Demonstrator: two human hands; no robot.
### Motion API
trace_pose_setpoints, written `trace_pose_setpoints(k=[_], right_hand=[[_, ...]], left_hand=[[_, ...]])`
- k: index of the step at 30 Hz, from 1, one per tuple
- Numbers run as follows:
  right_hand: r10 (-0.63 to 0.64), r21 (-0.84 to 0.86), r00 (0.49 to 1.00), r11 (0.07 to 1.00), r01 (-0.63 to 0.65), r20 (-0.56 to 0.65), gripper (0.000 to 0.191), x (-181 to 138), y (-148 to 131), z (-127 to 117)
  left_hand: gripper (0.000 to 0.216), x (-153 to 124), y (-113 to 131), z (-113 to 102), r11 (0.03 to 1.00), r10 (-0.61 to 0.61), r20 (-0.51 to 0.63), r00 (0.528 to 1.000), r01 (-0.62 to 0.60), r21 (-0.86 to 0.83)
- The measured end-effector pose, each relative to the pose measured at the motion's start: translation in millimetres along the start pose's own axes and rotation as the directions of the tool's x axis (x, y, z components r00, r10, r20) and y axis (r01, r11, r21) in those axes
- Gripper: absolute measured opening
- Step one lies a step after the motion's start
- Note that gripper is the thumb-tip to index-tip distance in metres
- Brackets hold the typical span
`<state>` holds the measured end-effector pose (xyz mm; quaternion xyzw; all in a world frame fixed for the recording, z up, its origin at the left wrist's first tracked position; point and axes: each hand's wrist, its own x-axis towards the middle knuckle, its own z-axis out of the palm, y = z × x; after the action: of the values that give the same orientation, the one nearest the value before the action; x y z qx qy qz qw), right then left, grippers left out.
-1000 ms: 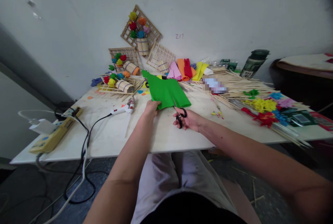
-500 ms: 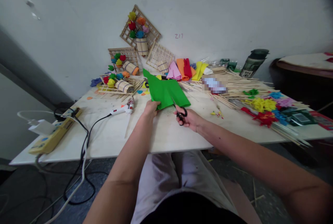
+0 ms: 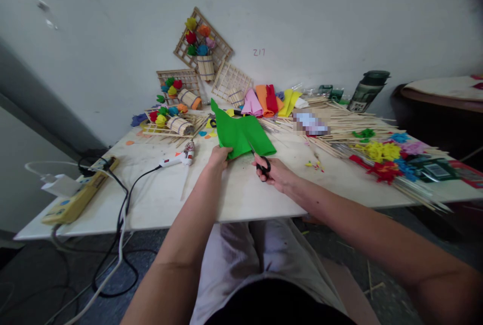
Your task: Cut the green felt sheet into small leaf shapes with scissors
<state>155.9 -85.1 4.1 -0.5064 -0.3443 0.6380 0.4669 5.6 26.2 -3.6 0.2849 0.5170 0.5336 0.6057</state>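
Observation:
My left hand pinches the near edge of a green felt sheet and holds it up off the white table. My right hand grips black-handled scissors, fingers through the loops. The blades point up and away into the sheet's near edge. The far corner of the green sheet stands up, folded.
A white glue gun lies left of my hands, its black cable running to a yellow power strip. Folded coloured felt, wooden lattice frames with felt flowers, a heap of bamboo sticks, and finished flowers crowd the back and right.
My right hand has pushed the scissors a little farther into the green sheet, and the sheet's far corner has lifted and shifted slightly right. My left hand stays put.

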Motion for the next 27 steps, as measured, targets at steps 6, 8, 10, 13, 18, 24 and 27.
trace_pose_setpoints(k=[6,8,10,13,18,24,27], right_hand=[[0.028,0.014,0.999,1.000,-0.028,0.019,0.030,-4.1,-3.9,1.7],[0.054,0.023,0.998,0.998,-0.055,0.026,0.030,-5.0,-5.9,2.2],[0.069,0.023,0.997,0.997,-0.070,0.030,0.031,-5.1,-6.9,2.4],[0.073,0.007,0.997,0.997,-0.074,0.032,0.031,-4.2,-7.1,2.6],[0.081,-0.018,0.996,0.997,-0.080,0.030,0.032,-1.5,-7.2,4.5],[0.078,-0.008,0.997,0.997,-0.078,-0.005,0.033,-0.2,-7.0,6.6],[0.059,0.009,0.998,0.998,-0.059,-0.018,0.034,-1.3,-6.2,6.8]], left_hand=[[0.027,-3.2,1.5,1.0,1.000,0.010,-0.008,1.000,-0.010,0.005],[0.027,-6.3,3.1,1.6,1.000,0.008,-0.019,1.000,-0.008,0.012],[0.027,-9.0,4.4,2.1,1.000,0.009,-0.028,1.000,-0.008,0.018],[0.028,-10.9,5.0,2.4,1.000,0.011,-0.032,0.999,-0.010,0.023],[0.028,-10.1,4.3,2.0,0.999,0.003,-0.013,1.000,-0.003,0.032],[0.027,-11.8,5.0,2.3,0.999,0.011,-0.036,0.999,-0.010,0.038],[0.025,-11.6,4.5,1.6,0.999,0.014,-0.027,1.000,-0.013,0.036]])
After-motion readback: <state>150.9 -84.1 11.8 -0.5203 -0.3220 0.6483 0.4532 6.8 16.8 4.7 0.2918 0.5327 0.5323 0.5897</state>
